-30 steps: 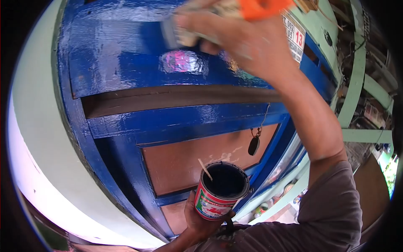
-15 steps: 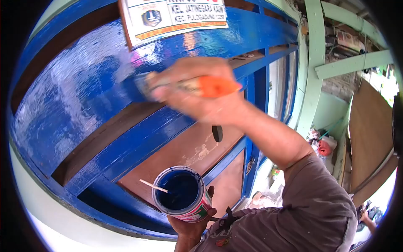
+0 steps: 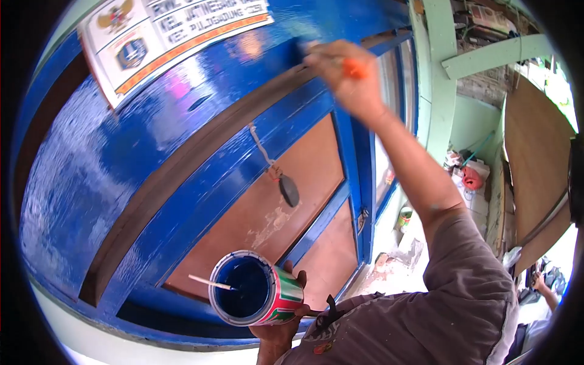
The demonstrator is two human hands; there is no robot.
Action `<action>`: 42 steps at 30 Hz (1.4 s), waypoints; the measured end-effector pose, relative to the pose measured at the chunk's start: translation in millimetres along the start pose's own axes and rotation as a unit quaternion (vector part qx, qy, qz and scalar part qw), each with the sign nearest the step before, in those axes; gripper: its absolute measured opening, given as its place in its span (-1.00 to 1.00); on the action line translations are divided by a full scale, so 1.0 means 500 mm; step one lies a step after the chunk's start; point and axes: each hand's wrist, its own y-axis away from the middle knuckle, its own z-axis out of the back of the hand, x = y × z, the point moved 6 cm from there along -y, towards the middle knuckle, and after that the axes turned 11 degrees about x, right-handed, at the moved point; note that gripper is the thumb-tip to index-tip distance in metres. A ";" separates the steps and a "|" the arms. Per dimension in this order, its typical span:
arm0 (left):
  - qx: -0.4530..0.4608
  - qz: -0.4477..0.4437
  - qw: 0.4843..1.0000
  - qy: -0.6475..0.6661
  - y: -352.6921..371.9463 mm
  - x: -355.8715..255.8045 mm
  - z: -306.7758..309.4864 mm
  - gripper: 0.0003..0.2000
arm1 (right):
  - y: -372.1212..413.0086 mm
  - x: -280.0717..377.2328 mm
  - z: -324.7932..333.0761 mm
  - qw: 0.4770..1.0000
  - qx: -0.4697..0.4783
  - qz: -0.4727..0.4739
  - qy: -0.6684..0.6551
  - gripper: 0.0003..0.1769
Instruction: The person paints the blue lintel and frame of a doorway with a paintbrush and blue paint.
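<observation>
My right hand (image 3: 347, 76) is raised high and grips a paintbrush with an orange handle (image 3: 351, 68), its bristles against the wet blue beam (image 3: 201, 103) above the door. My left hand (image 3: 281, 331) is low near my chest and holds an open red, green and white paint can (image 3: 252, 290) of blue paint, with a thin stick (image 3: 208, 283) leaning in it. The brush tip is blurred.
A white printed sign (image 3: 164, 36) is fixed on the blue beam at upper left. Brown door panels (image 3: 292, 201) sit in a blue frame, and a dark tag on a chain (image 3: 288, 190) hangs there. Pale green posts (image 3: 439, 91) and a leaning wooden board (image 3: 535, 176) stand to the right.
My right hand has swept the brush up and to the right along the blue beam. The view has turned, and the can stays in my left hand.
</observation>
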 end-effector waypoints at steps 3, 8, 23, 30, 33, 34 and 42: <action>0.000 0.010 1.000 0.014 -0.017 0.016 0.008 -0.24 | 0.037 0.125 -0.037 0.979 0.028 0.183 -0.081 -0.86; -0.027 0.024 0.998 0.055 -0.022 0.021 0.005 -0.25 | 0.155 0.185 -0.049 0.948 0.102 0.063 -0.293 -0.76; -0.027 0.088 0.996 0.006 -0.052 0.037 0.015 -0.13 | 0.154 -0.325 0.129 0.967 -0.016 -0.227 0.112 -0.71; -0.009 0.085 0.996 0.033 -0.053 0.021 0.027 -0.13 | 0.131 -0.046 -0.005 0.986 0.111 -0.019 -0.126 -0.85; -0.004 0.088 0.995 0.035 -0.060 0.039 0.034 -0.13 | 0.130 -0.072 0.017 0.979 0.129 0.156 0.018 -0.79; -0.003 0.091 0.995 0.035 -0.059 0.041 0.036 -0.13 | 0.144 -0.160 0.035 0.982 0.082 -0.100 -0.138 -0.78; -0.014 0.113 0.992 0.049 -0.045 0.027 0.051 -0.13 | 0.195 -0.385 0.110 0.877 -0.161 -0.344 -0.295 -0.70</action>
